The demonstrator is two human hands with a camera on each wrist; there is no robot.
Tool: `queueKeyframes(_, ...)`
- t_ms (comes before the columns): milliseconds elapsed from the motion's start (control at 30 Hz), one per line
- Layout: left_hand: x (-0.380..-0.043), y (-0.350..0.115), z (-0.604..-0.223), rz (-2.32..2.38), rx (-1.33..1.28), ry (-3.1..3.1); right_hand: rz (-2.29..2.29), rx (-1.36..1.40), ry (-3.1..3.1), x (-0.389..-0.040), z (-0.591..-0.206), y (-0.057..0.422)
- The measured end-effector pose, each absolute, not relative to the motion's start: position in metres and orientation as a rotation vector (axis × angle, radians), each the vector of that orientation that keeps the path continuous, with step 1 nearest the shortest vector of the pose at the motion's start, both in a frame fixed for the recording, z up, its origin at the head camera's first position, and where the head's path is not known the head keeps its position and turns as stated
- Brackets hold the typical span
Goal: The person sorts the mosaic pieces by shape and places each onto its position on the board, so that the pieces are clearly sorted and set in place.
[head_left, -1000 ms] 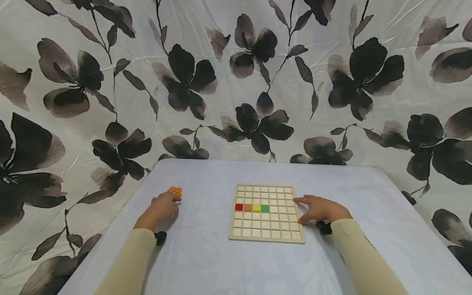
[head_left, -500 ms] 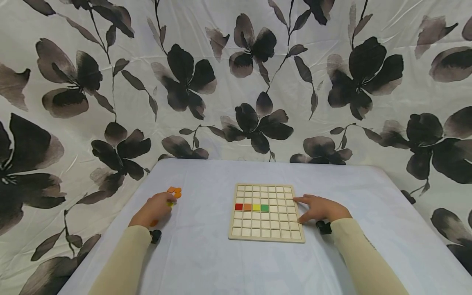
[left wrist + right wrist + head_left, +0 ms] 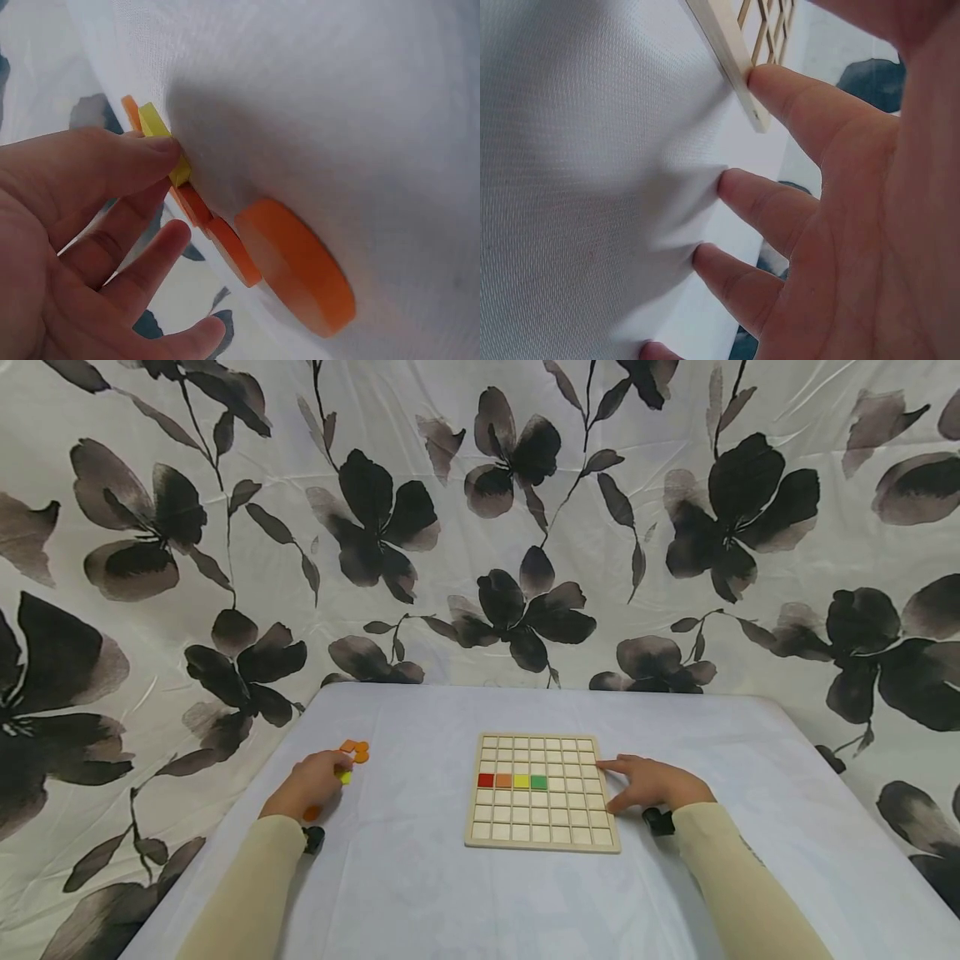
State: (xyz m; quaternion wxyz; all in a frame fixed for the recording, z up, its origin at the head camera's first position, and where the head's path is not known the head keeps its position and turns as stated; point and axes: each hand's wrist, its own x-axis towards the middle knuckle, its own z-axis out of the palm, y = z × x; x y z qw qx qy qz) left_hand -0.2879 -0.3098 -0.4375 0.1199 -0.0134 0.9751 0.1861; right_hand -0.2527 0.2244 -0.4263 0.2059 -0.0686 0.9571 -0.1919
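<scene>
On the left of the table my left hand (image 3: 307,785) pinches a small yellow tile (image 3: 154,122) between thumb and fingers, low over the cloth. Several orange pieces (image 3: 362,752) lie just past its fingertips. One more orange piece (image 3: 311,813) sits beside the wrist; in the left wrist view a thick rounded orange piece (image 3: 296,266) shows large. My right hand (image 3: 651,782) spreads its fingers at the right edge of a wooden grid board (image 3: 609,818), index finger and thumb touching the rim. Red, orange, yellow and green squares (image 3: 539,782) fill part of one row.
A white cloth (image 3: 420,893) covers the table under everything. Behind it hangs a curtain (image 3: 630,435) with dark flowers. Black straps with wrist cameras (image 3: 659,822) sit at the sleeve ends.
My left hand has drawn back a little toward me and left, uncovering the orange pieces and the yellow tile at its fingertips. The right hand and board stay put.
</scene>
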Motion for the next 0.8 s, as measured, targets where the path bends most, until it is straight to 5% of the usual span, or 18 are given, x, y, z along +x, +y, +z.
queueKeyframes(800,-0.285,-0.267,-0.416,0.64,0.174,2.885,-0.52,-0.183,2.672,-0.254,-0.429,0.225)
